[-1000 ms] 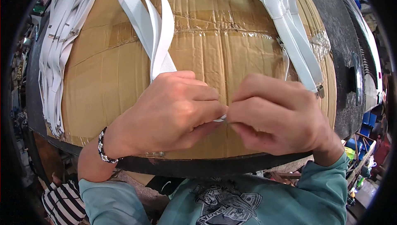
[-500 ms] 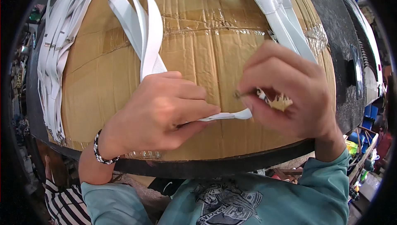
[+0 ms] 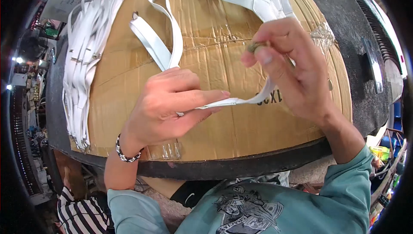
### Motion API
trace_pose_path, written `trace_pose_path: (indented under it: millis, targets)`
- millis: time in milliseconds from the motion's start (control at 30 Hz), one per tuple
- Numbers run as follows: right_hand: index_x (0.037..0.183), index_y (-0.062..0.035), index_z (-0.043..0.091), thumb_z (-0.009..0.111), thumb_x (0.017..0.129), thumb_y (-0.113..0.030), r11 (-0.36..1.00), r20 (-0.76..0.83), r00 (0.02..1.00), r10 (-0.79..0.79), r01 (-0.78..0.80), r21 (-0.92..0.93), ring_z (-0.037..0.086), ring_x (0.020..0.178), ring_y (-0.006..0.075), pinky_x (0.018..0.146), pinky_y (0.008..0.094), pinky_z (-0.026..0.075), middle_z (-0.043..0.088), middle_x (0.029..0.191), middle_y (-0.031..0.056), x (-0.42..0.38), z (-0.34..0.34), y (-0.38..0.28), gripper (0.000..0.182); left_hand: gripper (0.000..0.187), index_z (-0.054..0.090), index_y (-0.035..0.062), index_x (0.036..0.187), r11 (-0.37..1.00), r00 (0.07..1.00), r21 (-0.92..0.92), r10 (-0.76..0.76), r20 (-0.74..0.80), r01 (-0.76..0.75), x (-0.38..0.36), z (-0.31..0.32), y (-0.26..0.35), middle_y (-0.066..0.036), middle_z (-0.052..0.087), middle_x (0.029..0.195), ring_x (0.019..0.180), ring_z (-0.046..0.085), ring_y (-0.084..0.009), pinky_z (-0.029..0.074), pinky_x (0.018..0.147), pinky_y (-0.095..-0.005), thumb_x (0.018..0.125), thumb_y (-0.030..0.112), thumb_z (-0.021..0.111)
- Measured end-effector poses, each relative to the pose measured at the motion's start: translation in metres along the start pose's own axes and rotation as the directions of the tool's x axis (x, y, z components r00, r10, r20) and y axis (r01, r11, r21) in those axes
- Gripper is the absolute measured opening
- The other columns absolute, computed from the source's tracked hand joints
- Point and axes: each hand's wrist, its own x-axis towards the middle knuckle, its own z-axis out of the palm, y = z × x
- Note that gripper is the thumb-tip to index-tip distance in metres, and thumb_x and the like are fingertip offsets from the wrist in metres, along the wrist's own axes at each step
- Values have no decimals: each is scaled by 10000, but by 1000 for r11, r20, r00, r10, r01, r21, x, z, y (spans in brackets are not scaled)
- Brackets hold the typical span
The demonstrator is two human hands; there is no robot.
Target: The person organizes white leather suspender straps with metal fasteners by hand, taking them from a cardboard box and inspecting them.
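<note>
A white elastic strap (image 3: 230, 102) runs between my hands over the cardboard. My left hand (image 3: 174, 105) pinches it between thumb and fingers near the middle. My right hand (image 3: 288, 64) is raised at the right, its thumb and index finger closed on a small brownish metal piece (image 3: 257, 45); the strap's end passes into that palm. Beyond my left hand, a white strap loop (image 3: 175, 40) and a flat strap section (image 3: 148, 40) with a metal clip lie on the cardboard. How they join the held strap is hidden by my hand.
Bundled white straps with metal clips (image 3: 84, 62) lie at the left of the cardboard (image 3: 129, 100). More white straps (image 3: 262, 2) lie at the top right. A black table edge (image 3: 241, 165) runs in front. A person in striped clothing (image 3: 84, 214) is at the lower left.
My right hand has risen with the metal piece, and the strap now slants upward to it. My left hand keeps its pinch. The whole view has shifted somewhat.
</note>
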Motion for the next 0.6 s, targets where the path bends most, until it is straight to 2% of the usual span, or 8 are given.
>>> trace_pose_path:
  millis: [133, 167, 267, 467, 600]
  targets:
    - [1177, 21, 551, 564, 1048, -52, 998, 98, 994, 38, -33, -50, 592, 672, 105, 628, 264, 472, 619, 810, 55, -2, -5, -13, 149, 391, 827, 62, 1045, 990, 1000, 144, 5, 9, -6, 3, -17, 13, -40, 608, 700, 611, 536, -197, 390, 568, -335, 657, 18, 847]
    - [1144, -42, 550, 617, 1030, -109, 996, -2, 998, -62, 62, -72, 516, 535, 184, 535, 330, 412, 557, 650, 79, -2, 1, -8, 148, 377, 826, 65, 1043, 983, 1000, 184, 12, 4, -13, 3, -20, 17, -39, 606, 702, 613, 535, -201, 390, 572, -335, 670, 21, 845]
    - [1144, -43, 554, 615, 1029, -115, 989, 18, 998, -54, 56, -137, 537, 538, 228, 543, 347, 424, 558, 658, 96, -4, 2, -15, 148, 337, 822, 68, 1029, 963, 1000, 268, -4, 12, 1, -3, -23, 35, -35, 594, 711, 627, 532, -209, 394, 602, -341, 695, 28, 837]
    - [1131, -46, 556, 631, 1017, -135, 963, 58, 987, -152, 162, -216, 624, 608, 367, 583, 450, 467, 615, 679, 143, -8, 15, -3, 163, 299, 806, 82, 1018, 902, 997, 426, -67, -33, 75, -24, -14, 57, -21, 583, 757, 713, 541, -216, 404, 742, -363, 722, 50, 826]
    - [1129, -54, 561, 621, 1020, -154, 949, 105, 981, -160, 182, -256, 648, 641, 389, 595, 472, 476, 635, 694, 169, -10, 20, -1, 159, 307, 802, 106, 1030, 892, 987, 427, -107, -122, 150, -46, 8, 51, -13, 601, 786, 795, 560, -220, 407, 834, -372, 727, 60, 824]
